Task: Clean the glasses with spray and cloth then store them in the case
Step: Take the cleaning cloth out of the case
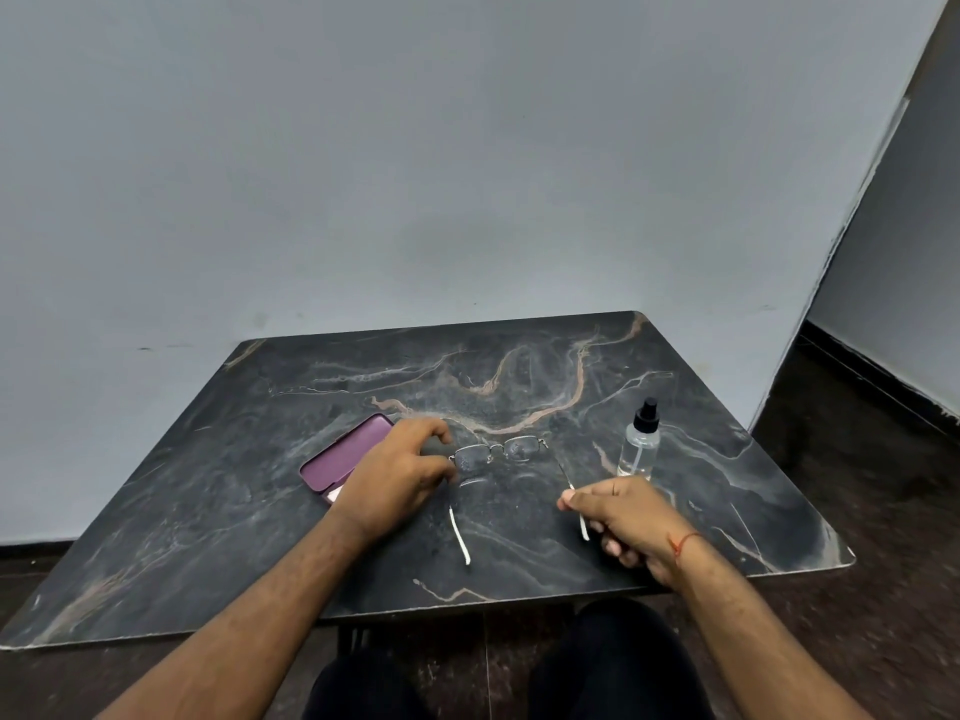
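Thin metal-framed glasses (498,450) with both arms unfolded sit over the middle of the dark marble table (519,376). My left hand (397,472) pinches the left end of the frame between thumb and fingers. My right hand (623,522) pinches the right arm of the glasses near its white tip. A clear spray bottle (640,444) with a black nozzle stands upright just right of the glasses. A purple glasses case (345,454) lies open to the left, partly hidden by my left hand. I see no cloth apart from a pale bit inside the case.
The table stands against a grey wall, its front edge over my knees. A dark floor and a wall corner lie to the right.
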Available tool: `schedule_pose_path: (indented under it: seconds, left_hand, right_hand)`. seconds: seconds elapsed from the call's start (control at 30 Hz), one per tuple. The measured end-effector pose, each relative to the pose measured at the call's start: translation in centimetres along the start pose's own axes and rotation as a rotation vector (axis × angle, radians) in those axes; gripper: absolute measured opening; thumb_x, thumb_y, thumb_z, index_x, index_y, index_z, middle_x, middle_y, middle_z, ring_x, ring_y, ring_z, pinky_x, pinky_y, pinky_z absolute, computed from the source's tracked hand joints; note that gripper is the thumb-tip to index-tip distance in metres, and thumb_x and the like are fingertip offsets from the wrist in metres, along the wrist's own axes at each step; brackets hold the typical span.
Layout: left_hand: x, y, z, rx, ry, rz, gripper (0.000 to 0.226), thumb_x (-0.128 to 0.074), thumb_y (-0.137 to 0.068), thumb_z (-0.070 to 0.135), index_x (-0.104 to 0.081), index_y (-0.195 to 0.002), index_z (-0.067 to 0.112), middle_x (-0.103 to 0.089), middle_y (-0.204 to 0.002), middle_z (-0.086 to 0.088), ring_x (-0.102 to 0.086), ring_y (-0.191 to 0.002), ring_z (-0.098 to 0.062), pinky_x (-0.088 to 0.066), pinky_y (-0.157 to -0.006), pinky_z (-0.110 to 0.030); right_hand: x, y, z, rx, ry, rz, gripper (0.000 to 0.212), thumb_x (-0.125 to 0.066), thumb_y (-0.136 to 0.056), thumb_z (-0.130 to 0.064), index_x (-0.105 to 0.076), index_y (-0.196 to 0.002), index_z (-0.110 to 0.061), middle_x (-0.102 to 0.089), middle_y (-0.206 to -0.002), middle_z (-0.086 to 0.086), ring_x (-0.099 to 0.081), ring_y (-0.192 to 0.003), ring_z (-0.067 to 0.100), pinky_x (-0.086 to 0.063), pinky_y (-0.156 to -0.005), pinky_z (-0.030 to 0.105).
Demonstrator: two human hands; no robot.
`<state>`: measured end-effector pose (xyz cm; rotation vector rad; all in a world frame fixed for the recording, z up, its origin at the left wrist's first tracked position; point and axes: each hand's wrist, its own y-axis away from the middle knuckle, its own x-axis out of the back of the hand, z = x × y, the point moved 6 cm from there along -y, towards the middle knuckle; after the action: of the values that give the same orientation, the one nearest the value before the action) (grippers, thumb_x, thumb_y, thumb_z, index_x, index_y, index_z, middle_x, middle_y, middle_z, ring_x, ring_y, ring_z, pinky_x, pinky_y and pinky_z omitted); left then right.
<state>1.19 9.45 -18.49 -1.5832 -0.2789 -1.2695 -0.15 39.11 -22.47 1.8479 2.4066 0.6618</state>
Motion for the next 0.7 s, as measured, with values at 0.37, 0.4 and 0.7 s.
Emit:
schedule_pose_path:
  seconds: [0.37, 0.4, 0.7]
  left_hand:
    - [-0.2, 1.1, 0.7, -0.01, -0.163, 0.058, 0.033, -0.088, -0.092, 0.019, -0.083, -0.123, 0.031, -0.071, -0.13, -0.002, -0.069, -0.116, -0.028, -0.055, -0.083, -0.045]
    - [0.0, 1.4, 0.8, -0.01, -0.189, 0.064, 0.042, -0.087, -0.092, 0.016, -0.081, -0.131, 0.031, -0.071, -0.133, -0.002, -0.068, -0.119, -0.028, -0.055, -0.085, -0.045]
    - [4.9, 7.5, -2.3, 0.417, -0.209, 0.169, 0.045, -0.067, -0.099, 0.043, -0.07, -0.142, 0.028, -0.064, -0.14, 0.009, -0.063, -0.133, -0.022, -0.046, -0.104, -0.051]
  right_hand:
    - [0.0, -0.7, 1.0, -0.045, 0.0, 0.02, 0.023, -0.082, -0.095, -0.032, -0.083, -0.096, -0.009, -0.053, -0.052, -0.006, -0.039, -0.034, 0.008, -0.022, -0.036, 0.013]
    - [0.1, -0.7, 1.0, -0.05, 0.001, 0.026, 0.024, -0.082, -0.094, -0.032, -0.082, -0.097, -0.008, -0.053, -0.052, -0.006, -0.038, -0.034, 0.007, -0.022, -0.036, 0.013]
    - [0.4, 0.2, 0.7, 0.006, -0.001, 0.166, 0.03, -0.085, -0.089, -0.046, -0.081, -0.102, -0.02, -0.061, -0.053, -0.005, -0.045, -0.034, 0.011, -0.029, -0.038, 0.018]
